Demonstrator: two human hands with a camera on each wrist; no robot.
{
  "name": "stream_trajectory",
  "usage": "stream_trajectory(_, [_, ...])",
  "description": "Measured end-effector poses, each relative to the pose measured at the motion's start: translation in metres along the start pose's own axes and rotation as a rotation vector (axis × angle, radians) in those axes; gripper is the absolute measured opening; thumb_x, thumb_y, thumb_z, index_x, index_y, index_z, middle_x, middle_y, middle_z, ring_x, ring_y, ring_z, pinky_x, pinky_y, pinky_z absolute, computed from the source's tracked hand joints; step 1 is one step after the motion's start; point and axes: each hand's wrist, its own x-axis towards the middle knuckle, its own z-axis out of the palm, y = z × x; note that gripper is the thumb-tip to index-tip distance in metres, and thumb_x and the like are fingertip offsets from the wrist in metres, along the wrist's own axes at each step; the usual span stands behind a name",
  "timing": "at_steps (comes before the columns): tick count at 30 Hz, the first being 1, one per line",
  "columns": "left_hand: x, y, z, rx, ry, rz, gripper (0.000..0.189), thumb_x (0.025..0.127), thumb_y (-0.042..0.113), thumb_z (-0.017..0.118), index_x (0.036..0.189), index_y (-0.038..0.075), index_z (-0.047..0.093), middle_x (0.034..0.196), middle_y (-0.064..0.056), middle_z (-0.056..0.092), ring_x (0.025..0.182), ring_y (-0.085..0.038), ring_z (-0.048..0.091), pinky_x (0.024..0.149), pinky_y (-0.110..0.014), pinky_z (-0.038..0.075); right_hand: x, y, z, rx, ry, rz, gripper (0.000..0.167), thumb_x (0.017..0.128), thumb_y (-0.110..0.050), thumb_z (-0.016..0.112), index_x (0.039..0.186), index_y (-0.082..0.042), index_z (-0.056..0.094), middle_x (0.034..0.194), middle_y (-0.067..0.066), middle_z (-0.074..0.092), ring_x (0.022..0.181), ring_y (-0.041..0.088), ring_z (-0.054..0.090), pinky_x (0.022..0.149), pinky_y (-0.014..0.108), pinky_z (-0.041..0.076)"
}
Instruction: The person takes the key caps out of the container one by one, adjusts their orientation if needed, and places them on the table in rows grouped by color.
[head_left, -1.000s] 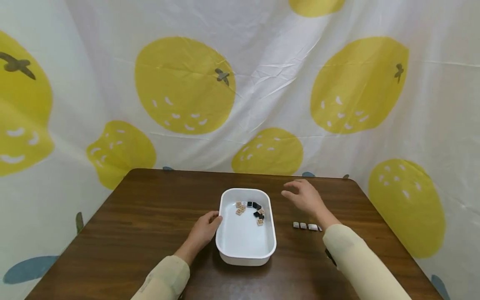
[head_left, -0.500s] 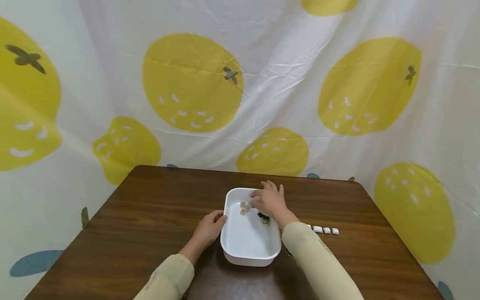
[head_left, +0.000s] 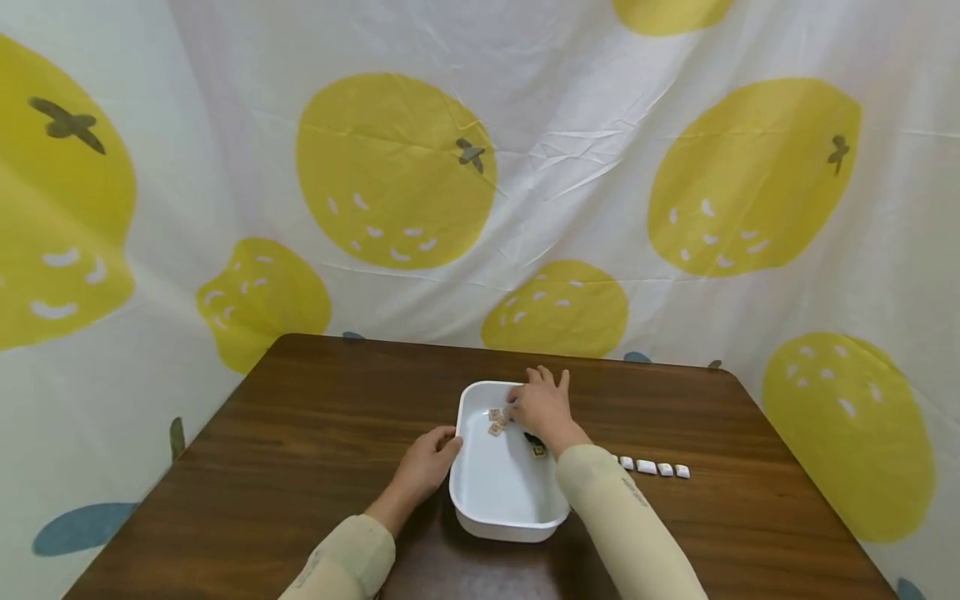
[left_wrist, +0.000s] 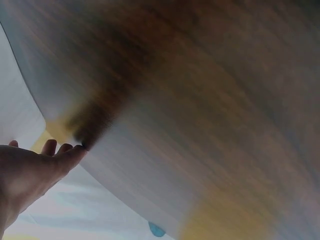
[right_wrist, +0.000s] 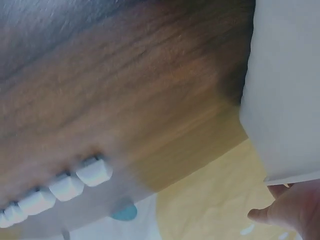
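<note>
In the head view a deep white tray [head_left: 498, 523] stands on the brown table. My left hand [head_left: 424, 465] holds its left rim, thumb tip over the edge and fingers along the outside. Inside the tray, my right hand [head_left: 544, 412] reaches down at the far right, thumb and index finger close together low down, other fingers raised. I cannot tell whether a keycap is between them. Beside these fingertips lie tan keycaps [head_left: 496, 423]; another tan keycap [head_left: 538, 451] and some black keycaps [head_left: 531, 438] are partly hidden under my right hand.
A row of white keycaps [head_left: 646, 467] lies on the table right of the tray, partly behind my right forearm. The table [head_left: 360, 392] ends at a white curtain [head_left: 570, 167] printed with yellow lemons.
My right hand has come from above the table on the right over into the tray, then lowered slightly toward the keycaps. The left hand keeps its place on the rim.
</note>
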Motion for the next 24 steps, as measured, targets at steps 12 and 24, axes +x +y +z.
stream_trajectory(12, [-0.0011,-0.0003,-0.0002,-0.003,-0.001,0.007,0.036,0.100,0.022,0.056,0.124,-0.003,0.063,0.117,-0.019,0.066,0.108,-0.035,0.060,0.096,-0.052,0.046,0.0004,-0.0048,0.0034,-0.048,-0.027,-0.028,0.014,0.091,-0.036,0.071,0.101,-0.028,0.076,0.146,0.017,0.047,0.141,0.039,0.031,0.112,0.070,0.008])
stream_trajectory(24, [0.0000,-0.0008,0.0004,0.001,-0.007,-0.018,0.037,0.100,0.024,0.055,0.126,-0.002,0.063,0.119,-0.018,0.065,0.111,-0.034,0.059,0.097,-0.052,0.045,-0.0027,-0.0008,0.0062,-0.090,-0.021,-0.052,0.015,0.090,-0.039,0.071,0.099,-0.028,0.075,0.145,0.017,0.047,0.139,0.039,0.034,0.111,0.070,0.013])
